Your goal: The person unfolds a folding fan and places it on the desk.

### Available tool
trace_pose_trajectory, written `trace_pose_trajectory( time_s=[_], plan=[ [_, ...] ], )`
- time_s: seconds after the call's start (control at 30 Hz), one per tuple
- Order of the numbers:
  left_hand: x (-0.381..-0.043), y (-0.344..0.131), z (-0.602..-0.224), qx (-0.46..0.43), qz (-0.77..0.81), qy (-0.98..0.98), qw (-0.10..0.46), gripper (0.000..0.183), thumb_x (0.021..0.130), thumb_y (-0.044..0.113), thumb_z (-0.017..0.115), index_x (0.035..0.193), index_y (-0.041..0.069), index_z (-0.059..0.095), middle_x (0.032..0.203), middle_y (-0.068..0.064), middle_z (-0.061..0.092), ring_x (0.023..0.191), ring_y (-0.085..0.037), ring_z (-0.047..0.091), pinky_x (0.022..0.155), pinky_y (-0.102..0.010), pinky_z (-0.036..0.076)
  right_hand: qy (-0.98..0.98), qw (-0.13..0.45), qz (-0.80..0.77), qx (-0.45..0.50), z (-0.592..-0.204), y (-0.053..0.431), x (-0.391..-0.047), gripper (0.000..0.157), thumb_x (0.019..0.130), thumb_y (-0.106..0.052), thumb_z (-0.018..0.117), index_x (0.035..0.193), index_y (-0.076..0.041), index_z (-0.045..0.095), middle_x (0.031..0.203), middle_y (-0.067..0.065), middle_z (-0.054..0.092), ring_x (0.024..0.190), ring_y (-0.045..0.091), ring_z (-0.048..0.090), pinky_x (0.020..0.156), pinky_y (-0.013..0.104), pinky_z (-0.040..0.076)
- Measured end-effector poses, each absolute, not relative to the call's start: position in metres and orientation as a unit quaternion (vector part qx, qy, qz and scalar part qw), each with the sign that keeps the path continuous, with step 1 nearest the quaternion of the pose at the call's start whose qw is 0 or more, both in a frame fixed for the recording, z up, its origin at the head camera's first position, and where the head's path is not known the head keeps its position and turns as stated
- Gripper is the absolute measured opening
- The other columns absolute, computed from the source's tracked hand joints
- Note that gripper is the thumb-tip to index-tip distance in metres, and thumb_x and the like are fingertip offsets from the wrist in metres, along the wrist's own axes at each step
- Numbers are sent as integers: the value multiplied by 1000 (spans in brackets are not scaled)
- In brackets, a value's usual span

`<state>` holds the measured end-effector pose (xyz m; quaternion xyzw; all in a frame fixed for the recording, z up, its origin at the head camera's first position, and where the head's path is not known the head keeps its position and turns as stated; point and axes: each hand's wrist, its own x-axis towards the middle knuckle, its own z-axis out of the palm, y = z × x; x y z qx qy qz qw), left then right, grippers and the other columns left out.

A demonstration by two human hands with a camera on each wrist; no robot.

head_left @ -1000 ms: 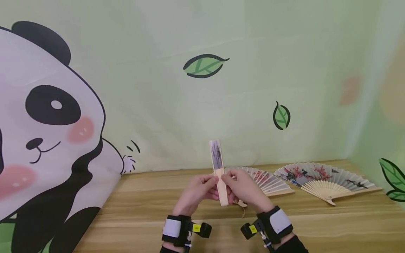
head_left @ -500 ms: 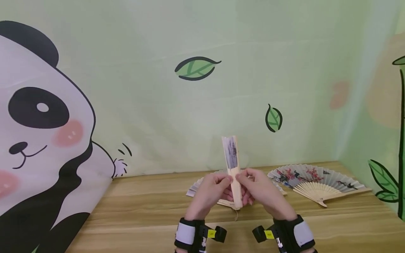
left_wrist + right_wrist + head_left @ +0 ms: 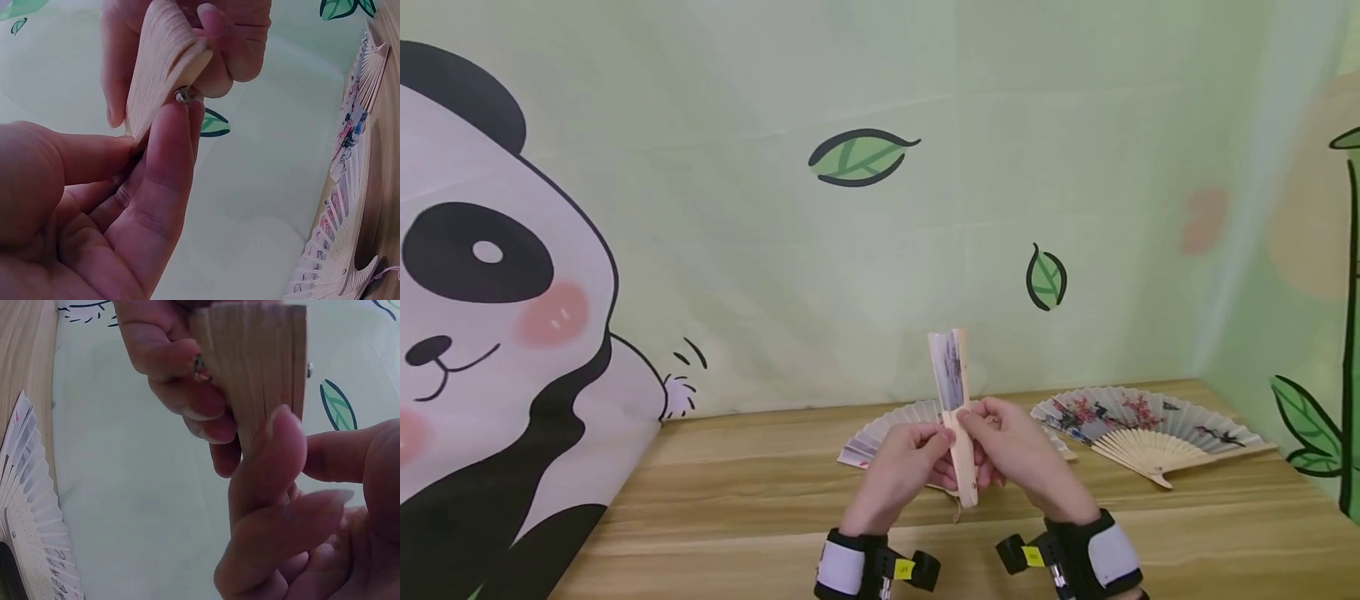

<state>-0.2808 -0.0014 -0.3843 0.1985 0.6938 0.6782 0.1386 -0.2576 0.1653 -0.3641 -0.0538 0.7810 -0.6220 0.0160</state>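
A folding fan [image 3: 950,367] with a pale wooden handle and a grey-printed leaf stands almost upright above the table, mostly folded, its top edges slightly spread. My left hand [image 3: 904,468] pinches its ribs from the left, between thumb and fingers. From the other side my right hand [image 3: 1024,450] pinches the same ribs, thumb in front. In the left wrist view, a small metal rivet [image 3: 184,95] shows near the end of the stacked wooden ribs [image 3: 159,69]. The right wrist view shows the rib ends [image 3: 256,362] fanned a little between both hands' fingers.
Behind my hands a spread fan [image 3: 880,427] lies on the wooden table [image 3: 737,483], partly hidden, its cord hanging near me. Another spread fan [image 3: 1150,429] with red blossoms lies to the right. A green printed backdrop [image 3: 760,250] with a panda rises behind the table.
The held fan's top has parted slightly from a narrow folded strip. Both hands have shifted to the right with it, now in front of the middle spread fan. The head view has turned slightly right.
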Motion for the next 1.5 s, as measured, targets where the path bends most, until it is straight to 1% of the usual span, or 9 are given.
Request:
trace_pose_trajectory(
  time_s=[0.27,0.43,0.77,0.9,1.13,1.33,1.5],
  plan=[
    [-281,-2,-384,198,685,688,134,25,102,12,51,104,-5,68,79,-12,68,67,-16,65,63,-27,58,781,-7,-623,-37,-363,160,-258,24,101,-23,54,94,0,55,57,7,55,42,16,51,36,23,35],
    [-282,-2,-383,197,687,688,123,26,103,13,50,108,-6,68,79,-12,68,68,-17,65,63,-28,58,787,-18,-615,-36,-361,158,-258,23,101,-22,54,93,-1,55,56,8,55,41,17,52,36,23,35],
    [-280,-4,-386,191,688,690,122,26,103,13,50,110,-5,67,81,-11,68,68,-16,66,63,-29,58,782,-29,-622,-30,-361,156,-254,22,101,-20,52,92,0,54,57,8,55,41,18,52,36,23,35],
    [-279,-4,-385,191,693,685,117,25,103,12,50,108,-6,66,79,-11,68,68,-16,65,63,-28,58,775,-34,-631,-26,-361,155,-252,23,102,-20,52,92,0,53,60,8,55,42,18,52,36,23,37],
    [-280,-7,-383,183,706,677,98,24,102,11,51,105,-8,66,78,-12,68,68,-17,66,64,-30,59,754,-49,-654,-17,-360,154,-253,23,102,-19,52,90,1,51,60,7,54,41,17,51,36,23,36],
    [-280,-8,-381,184,712,671,95,22,101,12,53,103,-7,65,78,-12,69,68,-16,66,64,-30,59,722,-44,-690,-13,-356,152,-253,21,101,-19,53,94,1,49,61,5,52,42,14,46,37,22,35],
    [-279,-9,-378,172,714,673,86,21,99,15,56,103,-5,64,76,-11,69,64,-16,65,57,-27,56,693,-29,-720,-11,-354,152,-252,21,102,-18,53,96,1,47,62,3,50,44,11,42,38,21,35]
  ],
)
